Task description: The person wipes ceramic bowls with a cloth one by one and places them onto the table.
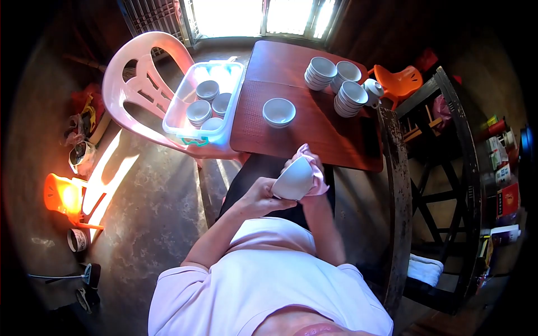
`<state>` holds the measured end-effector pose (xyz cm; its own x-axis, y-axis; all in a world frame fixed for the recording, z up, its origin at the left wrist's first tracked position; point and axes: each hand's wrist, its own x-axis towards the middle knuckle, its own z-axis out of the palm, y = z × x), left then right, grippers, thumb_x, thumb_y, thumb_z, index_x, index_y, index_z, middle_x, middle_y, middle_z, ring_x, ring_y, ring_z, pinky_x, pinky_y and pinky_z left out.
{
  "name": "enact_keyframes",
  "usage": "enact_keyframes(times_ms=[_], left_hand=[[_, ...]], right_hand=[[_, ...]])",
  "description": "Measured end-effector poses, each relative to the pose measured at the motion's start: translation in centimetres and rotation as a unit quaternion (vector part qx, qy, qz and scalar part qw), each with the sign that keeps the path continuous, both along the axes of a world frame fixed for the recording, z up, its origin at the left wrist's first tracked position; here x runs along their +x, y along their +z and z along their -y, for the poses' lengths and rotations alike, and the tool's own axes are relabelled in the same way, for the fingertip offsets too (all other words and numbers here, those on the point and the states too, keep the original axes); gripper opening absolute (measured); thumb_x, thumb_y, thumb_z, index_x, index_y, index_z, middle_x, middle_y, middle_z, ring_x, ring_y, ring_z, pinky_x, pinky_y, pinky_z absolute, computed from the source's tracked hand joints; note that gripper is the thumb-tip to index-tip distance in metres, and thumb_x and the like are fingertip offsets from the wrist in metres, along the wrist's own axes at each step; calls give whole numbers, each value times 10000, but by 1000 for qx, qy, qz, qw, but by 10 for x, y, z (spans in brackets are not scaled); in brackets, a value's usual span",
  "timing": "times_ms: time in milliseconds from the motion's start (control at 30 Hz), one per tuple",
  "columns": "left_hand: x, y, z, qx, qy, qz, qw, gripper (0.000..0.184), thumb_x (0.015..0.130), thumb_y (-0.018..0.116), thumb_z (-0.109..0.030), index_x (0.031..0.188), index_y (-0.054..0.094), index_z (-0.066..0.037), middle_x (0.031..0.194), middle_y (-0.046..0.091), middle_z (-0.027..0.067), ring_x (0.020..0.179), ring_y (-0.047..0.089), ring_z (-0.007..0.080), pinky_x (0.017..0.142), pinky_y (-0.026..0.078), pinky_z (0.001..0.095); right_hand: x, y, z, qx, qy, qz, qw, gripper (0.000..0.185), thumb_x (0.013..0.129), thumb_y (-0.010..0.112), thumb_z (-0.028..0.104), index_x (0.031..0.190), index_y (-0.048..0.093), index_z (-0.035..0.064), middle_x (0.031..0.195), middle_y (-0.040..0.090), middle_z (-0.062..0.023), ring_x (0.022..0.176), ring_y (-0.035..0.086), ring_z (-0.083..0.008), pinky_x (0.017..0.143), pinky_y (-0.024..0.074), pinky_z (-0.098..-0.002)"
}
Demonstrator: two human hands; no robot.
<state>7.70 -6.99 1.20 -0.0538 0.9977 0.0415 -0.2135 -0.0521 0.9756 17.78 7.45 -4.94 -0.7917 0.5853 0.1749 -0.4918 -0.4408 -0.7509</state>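
I am wearing a loose, pale T-shirt (263, 283), close to white with a soft pink-lavender tint. Its round neckline (280, 311) curves along the bottom edge, and the fabric bunches into a wide, smooth fold at my waist. The short sleeves are the same pale colour and end above my elbows. Below them, my forearms, left hand (261, 197) and right hand (315, 161) are bare. Dark, nearly black clothing (272, 165) covers my lap.
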Motion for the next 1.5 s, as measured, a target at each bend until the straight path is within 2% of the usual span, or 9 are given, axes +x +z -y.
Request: enact_keyframes(times_ms=[100,300,500,733,967,1167,1300,1367,1500], left_hand=[[5,-9,-2,-24,5,3,1000,199,760,758,-35,939,675,-2,858,657,0,836,583,56,747,476,226],[-8,7,2,-54,-65,175,981,274,718,752,14,974,655,19,898,664,41,843,629,103,788,498,246],[-10,5,-3,5,29,337,941,367,724,747,-5,1061,612,40,999,637,97,906,625,165,827,507,291],[4,0,0,27,-15,219,975,311,713,755,9,1001,639,27,942,642,41,877,612,121,802,489,254],[-6,-7,-2,34,7,118,992,283,729,775,-37,975,654,34,929,653,48,878,602,111,810,493,264],[-17,6,4,-80,-80,114,987,320,753,776,-105,1007,646,39,908,649,36,854,600,91,766,482,242],[-15,1,5,-16,-32,267,963,317,728,750,-29,1010,631,54,947,666,100,882,645,160,810,506,282],[-8,1,-1,27,17,355,934,334,764,732,-45,1065,620,47,985,652,91,902,625,154,824,496,302],[-18,-5,1,-27,-19,356,934,347,785,720,-71,1095,603,33,1004,652,96,926,633,171,859,498,328]], right_hand=[[-1,-70,-5,-309,160,-135,928,353,896,522,403,892,599,58,747,579,-69,705,564,-189,641,489,-306],[14,109,17,439,28,280,853,249,814,571,244,909,621,19,827,597,-73,781,589,-151,722,471,-280],[-4,50,78,-152,-230,99,956,494,962,315,512,1229,437,114,1052,532,-73,1052,542,-162,807,493,-321],[9,119,24,576,31,327,748,292,757,575,292,858,623,21,860,578,-54,757,582,-152,650,477,-278],[2,32,23,-266,20,-64,962,329,876,567,371,929,573,47,810,540,-40,742,551,-110,595,471,-250],[14,85,4,275,74,234,930,293,847,578,314,839,597,21,844,537,-59,740,531,-126,653,438,-248],[-1,73,9,377,-74,-31,923,358,820,643,380,928,584,44,769,512,-26,719,546,-135,653,455,-264],[-4,46,42,-286,-75,3,955,297,921,509,415,915,494,119,831,498,-4,763,570,-116,662,497,-269],[-1,55,29,-120,-33,53,991,255,950,427,329,920,521,94,807,510,-23,783,560,-127,684,481,-268]])
